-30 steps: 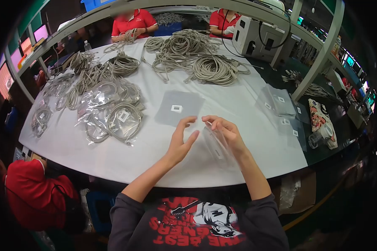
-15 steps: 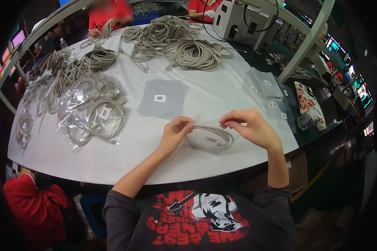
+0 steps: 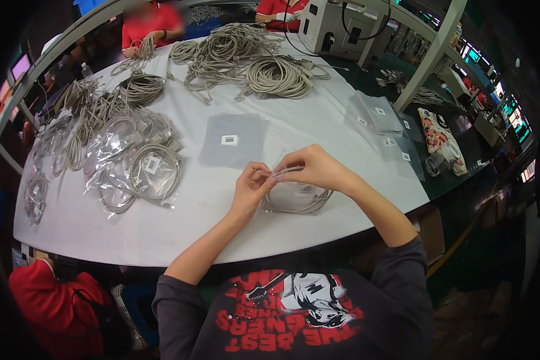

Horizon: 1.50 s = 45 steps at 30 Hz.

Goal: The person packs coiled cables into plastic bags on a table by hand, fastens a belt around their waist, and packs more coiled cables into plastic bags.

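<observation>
A clear plastic bag (image 3: 306,190) with a coiled grey cable (image 3: 294,210) inside rests on the white tabletop in front of me. At the bag's upper left corner, my left hand (image 3: 253,187) pinches its edge between thumb and fingers. My right hand (image 3: 319,169) is closed at the same edge, its fingertips close beside the left ones. A thin pale strand runs between the fingertips; whether it is cable or folded bag edge I cannot tell. A white label shows on the bag. Just beyond my hands lies a stack of flat plastic bags (image 3: 234,153) with a white label.
Bagged cables (image 3: 153,171) are heaped at left, with loose cable bundles (image 3: 141,87) behind them. Large cable coils (image 3: 276,78) lie at the back. More flat bags (image 3: 372,117) lie at right, near a patterned pouch (image 3: 435,129). People in red sit across the table and at lower left.
My right hand has moved left, from above the bag's right side to the left fingertips, and closed there. The bag's cable coil has tilted slightly. My left hand stays nearly in place.
</observation>
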{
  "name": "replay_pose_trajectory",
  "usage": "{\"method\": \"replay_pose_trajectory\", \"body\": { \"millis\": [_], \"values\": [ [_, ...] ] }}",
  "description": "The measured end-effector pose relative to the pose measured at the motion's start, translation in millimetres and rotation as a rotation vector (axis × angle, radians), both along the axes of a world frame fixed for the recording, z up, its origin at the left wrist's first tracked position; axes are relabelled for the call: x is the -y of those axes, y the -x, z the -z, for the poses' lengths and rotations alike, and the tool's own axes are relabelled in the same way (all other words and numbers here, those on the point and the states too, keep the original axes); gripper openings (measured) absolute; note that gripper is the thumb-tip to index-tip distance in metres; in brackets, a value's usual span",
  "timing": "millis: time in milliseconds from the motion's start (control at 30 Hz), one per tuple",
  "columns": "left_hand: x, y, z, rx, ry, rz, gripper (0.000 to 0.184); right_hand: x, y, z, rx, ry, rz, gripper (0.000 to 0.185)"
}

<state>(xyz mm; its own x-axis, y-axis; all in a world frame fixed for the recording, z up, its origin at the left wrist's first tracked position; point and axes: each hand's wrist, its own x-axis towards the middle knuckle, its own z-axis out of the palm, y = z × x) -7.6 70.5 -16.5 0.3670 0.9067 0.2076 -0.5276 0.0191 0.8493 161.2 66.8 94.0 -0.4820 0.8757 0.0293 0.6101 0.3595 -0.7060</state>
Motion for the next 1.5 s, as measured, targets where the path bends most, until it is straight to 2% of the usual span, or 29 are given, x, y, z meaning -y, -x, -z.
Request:
{"method": "replay_pose_trajectory", "body": {
  "millis": [400,767,833,900,1067,1167,1200,1300,1333,1433,1500],
  "values": [
    [-2,2,2,-0.018,0.040,0.004,0.020,23,-32,9,-0.051,-0.257,0.153,0.016],
    [1,-5,4,-0.018,0.025,-0.007,0.022,40,-38,12,-0.040,-0.260,0.227,0.016],
    [0,0,-1,-0.014,0.009,-0.056,0.022,39,-36,12,-0.060,-0.279,0.180,0.016],
    [-3,6,-12,-0.094,0.086,0.141,0.017,38,-36,14,-0.055,-0.302,0.164,0.017],
    [-13,15,-25,-0.264,-0.051,0.145,0.015,43,-23,5,0.046,-0.356,0.099,0.018],
    [-6,27,-30,-0.110,-0.045,-0.105,0.020,43,-28,-5,0.108,-0.498,-0.014,0.022],
    [-6,33,-32,-0.109,-0.049,-0.114,0.020,42,-27,-7,0.107,-0.503,-0.022,0.022],
    [-14,58,-40,-0.064,-0.053,-0.454,0.021,43,-21,-10,-0.042,-0.750,0.101,0.026],
    [-22,69,-46,-0.025,-0.073,-0.549,0.021,44,-21,-12,-0.049,-0.753,0.094,0.026],
    [-59,132,-64,0.160,0.087,-0.848,0.020,53,-30,-18,-0.045,-0.870,0.185,0.028],
    [-90,190,-67,0.213,0.088,-1.057,0.021,63,-38,-14,-0.020,-0.737,0.167,0.024]
  ]
}}
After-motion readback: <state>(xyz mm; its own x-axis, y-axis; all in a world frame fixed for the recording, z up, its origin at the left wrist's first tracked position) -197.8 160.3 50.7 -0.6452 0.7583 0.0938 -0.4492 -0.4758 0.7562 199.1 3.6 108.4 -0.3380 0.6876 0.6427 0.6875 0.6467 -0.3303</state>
